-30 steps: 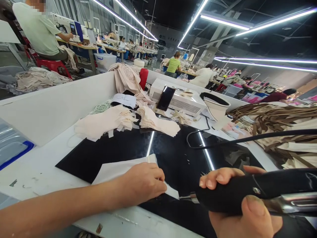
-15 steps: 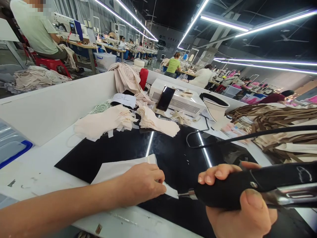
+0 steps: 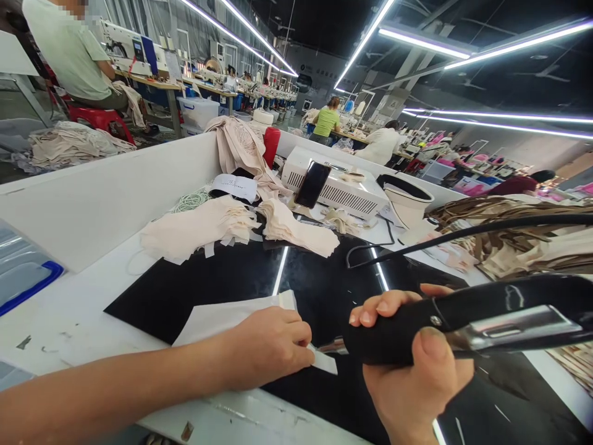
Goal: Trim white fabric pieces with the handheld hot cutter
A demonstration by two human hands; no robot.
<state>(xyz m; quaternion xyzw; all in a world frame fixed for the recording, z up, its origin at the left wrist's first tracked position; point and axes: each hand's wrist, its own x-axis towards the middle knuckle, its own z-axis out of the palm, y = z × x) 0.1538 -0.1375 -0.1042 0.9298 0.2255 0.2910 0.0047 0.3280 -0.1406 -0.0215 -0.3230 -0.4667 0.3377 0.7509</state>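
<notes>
My left hand [image 3: 278,346] is closed at the fingertips on a white fabric piece [image 3: 208,320], which lies flat on a glossy black board [image 3: 236,278]. A narrow strip of the fabric sticks out past the fingers to the right. My right hand [image 3: 412,377] wraps around a black corded hand tool [image 3: 491,309] with a shiny metal lever on its side. The tool's metal tip points left and sits just above the strip, close to my left fingertips; whether it touches the fabric I cannot tell.
Two stacks of cream fabric pieces [image 3: 194,228] lie at the board's far edge. Behind them stand a phone [image 3: 312,184] and a white vented box [image 3: 356,196]. The tool's black cable [image 3: 445,238] arches over the right side. Brown-and-cream strips [image 3: 523,247] are heaped at right.
My right hand and the tool have moved left and slightly up, so the tip has gone from the strip's end to nearer my left fingers. The left hand has barely moved.
</notes>
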